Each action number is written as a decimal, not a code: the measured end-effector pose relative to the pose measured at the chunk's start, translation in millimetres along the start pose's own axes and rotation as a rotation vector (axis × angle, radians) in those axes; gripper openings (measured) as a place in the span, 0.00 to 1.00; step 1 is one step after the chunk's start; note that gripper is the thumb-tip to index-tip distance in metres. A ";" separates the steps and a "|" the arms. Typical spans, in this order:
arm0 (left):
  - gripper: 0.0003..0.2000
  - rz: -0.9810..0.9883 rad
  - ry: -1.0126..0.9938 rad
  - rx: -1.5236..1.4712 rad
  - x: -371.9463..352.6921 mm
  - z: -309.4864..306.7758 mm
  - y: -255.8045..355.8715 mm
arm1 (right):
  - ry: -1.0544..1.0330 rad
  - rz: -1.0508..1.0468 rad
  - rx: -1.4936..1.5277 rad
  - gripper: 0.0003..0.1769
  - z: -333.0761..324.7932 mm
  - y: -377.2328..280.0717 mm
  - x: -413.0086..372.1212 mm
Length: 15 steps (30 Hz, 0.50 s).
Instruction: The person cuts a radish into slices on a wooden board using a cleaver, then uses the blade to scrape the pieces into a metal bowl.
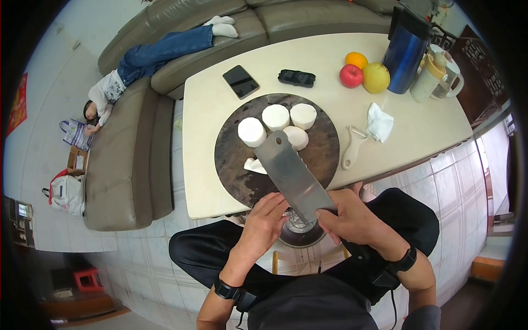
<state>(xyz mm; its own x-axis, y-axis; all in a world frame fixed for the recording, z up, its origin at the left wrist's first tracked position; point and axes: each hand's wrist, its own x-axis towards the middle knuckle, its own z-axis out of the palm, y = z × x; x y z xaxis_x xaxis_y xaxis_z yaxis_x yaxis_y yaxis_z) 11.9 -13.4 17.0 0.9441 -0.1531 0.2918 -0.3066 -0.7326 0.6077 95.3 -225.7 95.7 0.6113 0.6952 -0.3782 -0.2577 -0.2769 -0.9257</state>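
Observation:
My right hand (352, 217) grips the handle of a cleaver (294, 179), its broad blade slanting up and left over a round, dark-stained cutting board (236, 165). My left hand (267, 220) is by the board's near edge, fingers loosely bent and thumb apart, close beside the blade, holding nothing visible. Thick white rounds that look like daikon pieces stand on the board: one at left (252, 132), two behind (275, 116) (303, 116) and one (297, 137) partly covered by the blade. A small white scrap (254, 165) lies left of the cleaver, partly hidden.
On the cream table (201, 154) are a peeler (353, 147), crumpled tissue (379, 122), phone (241, 81), black object (296, 78), fruit (376, 77), blue flask (407, 52) and jugs (429, 77). A metal bowl (301, 237) sits below the edge. A person (159, 58) lies on the sofa (118, 176).

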 end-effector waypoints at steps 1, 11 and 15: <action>0.21 0.035 -0.034 0.068 -1.1 0.8 -0.1 | 0.000 0.009 0.014 0.09 -0.3 0.2 -0.1; 0.17 0.261 0.006 0.255 -17.7 10.4 -5.3 | 0.022 -0.010 -0.047 0.09 -3.5 3.0 -1.4; 0.14 0.241 -0.011 0.144 -32.7 24.1 0.0 | 0.012 -0.012 -0.057 0.10 -3.1 6.9 0.1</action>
<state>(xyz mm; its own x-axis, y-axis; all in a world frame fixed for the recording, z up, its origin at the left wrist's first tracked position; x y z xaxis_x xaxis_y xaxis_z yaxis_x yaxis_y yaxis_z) -16.0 -24.4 -10.4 0.8475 -0.3413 0.4065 -0.5031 -0.7606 0.4104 95.9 -229.6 89.3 0.6235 0.6906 -0.3664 -0.2069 -0.3062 -0.9292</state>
